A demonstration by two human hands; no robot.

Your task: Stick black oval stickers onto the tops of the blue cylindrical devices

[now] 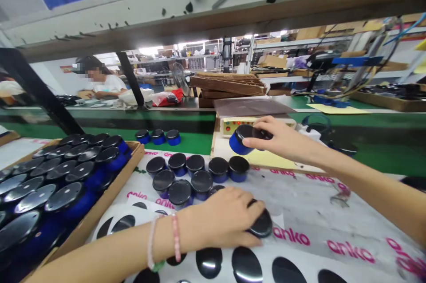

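My right hand (282, 139) reaches forward and grips a blue jar with a black lid (240, 140), tilted, just above the bench beside a beige box with red lights (233, 124). My left hand (226, 218) lies palm down over another black-lidded jar (262, 225) on the white printed sheet (333, 225). Just beyond my left hand stands a cluster of several blue jars with black lids (191, 174). Black round stickers (246, 265) lie on a sheet at the near edge.
A cardboard tray (109, 190) packed with several black-lidded blue jars fills the left. Three jars (158, 136) stand on the green belt (193, 141) behind. A person in white sits at the far left. Stacked cardboard (229, 84) and cables lie beyond.
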